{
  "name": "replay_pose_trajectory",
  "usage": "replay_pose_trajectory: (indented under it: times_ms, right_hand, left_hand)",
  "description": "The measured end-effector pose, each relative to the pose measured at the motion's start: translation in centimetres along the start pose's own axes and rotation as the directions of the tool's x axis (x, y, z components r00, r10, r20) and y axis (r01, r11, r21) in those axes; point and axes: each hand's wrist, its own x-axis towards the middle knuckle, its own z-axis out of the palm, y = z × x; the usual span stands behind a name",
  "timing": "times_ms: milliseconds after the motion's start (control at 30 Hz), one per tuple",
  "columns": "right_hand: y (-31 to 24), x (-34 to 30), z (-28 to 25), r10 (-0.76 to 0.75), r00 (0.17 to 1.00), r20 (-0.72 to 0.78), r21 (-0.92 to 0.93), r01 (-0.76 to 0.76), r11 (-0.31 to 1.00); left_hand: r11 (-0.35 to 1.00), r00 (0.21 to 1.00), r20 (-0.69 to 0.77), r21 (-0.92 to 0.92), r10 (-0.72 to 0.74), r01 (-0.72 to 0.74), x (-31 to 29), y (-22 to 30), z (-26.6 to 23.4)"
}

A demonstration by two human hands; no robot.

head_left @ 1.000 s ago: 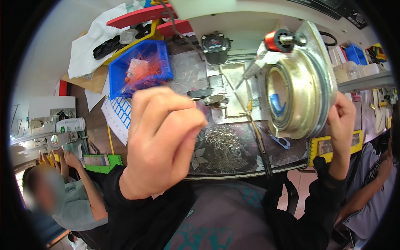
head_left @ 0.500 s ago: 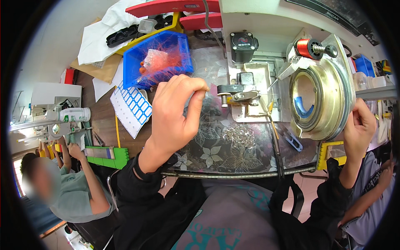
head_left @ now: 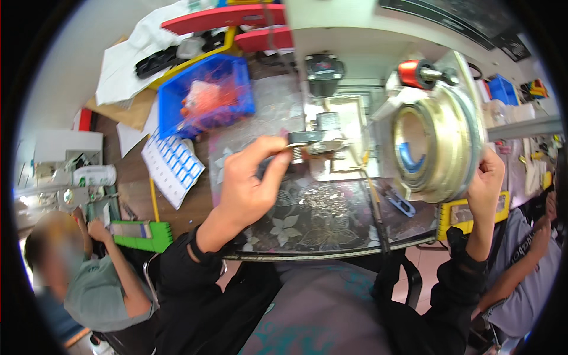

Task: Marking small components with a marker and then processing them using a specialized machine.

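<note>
My left hand [head_left: 247, 188] is pinched, thumb and forefinger at the end of a black clamp arm [head_left: 305, 138] with a spring screw [head_left: 297, 155]. Whether the fingers hold the screw or something thin is not clear. A round brass-coloured winding ring [head_left: 439, 157] of a machine stands on the right, a blue curved piece [head_left: 409, 158] inside its opening. Curled at the ring's outer right edge is my right hand [head_left: 486, 180], its fingertips partly hidden. A spool of red wire [head_left: 414, 74] sits above the ring. Small metal pieces [head_left: 325, 201] lie heaped below the clamp.
A blue bin [head_left: 242, 109] with tangled red wire stands left of the machine, beside a label sheet [head_left: 171, 168]. Blue-handled tweezers [head_left: 401, 205] lie below the ring, a yellow tray [head_left: 449, 222] beside them. People sit at left [head_left: 106, 284] and right [head_left: 520, 266].
My left hand has moved down and right relative to the machine, to the clamp's screw end. My right hand stays at the ring's edge. The whole view has shifted, with some blur.
</note>
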Motion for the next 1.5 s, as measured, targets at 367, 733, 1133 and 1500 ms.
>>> replay_pose_trajectory:
  times_ms: [367, 733, 1133, 1500]
  right_hand:
    - [5.2, 0.6, -8.9, -0.105, 0.89, -0.444, -0.281, -0.026, 0.959]
    - [5.7, -1.5, -3.3, 0.086, 0.944, -0.319, -0.096, -0.123, 0.988]
    - [1.9, -3.6, -2.8, -0.255, 0.937, -0.24, -0.502, 0.106, 0.859]
    - [-3.1, -5.9, 2.9, -0.443, 0.791, 0.423, -0.231, 0.567, 0.791]
  left_hand:
    - [0.997, 0.997, 0.022, 0.004, -0.075, 0.074, -0.3, 0.6, -0.3]
    - [0.995, 0.993, 0.065, 0.019, -0.1, 0.099, -0.1, 1.2, -0.7]
    - [0.933, 0.958, 0.286, 0.345, 0.001, -0.104, 3.7, 4.3, -4.5]
    - [0.943, 0.794, 0.568, 0.091, 0.216, -0.321, 9.3, 3.8, -3.4]
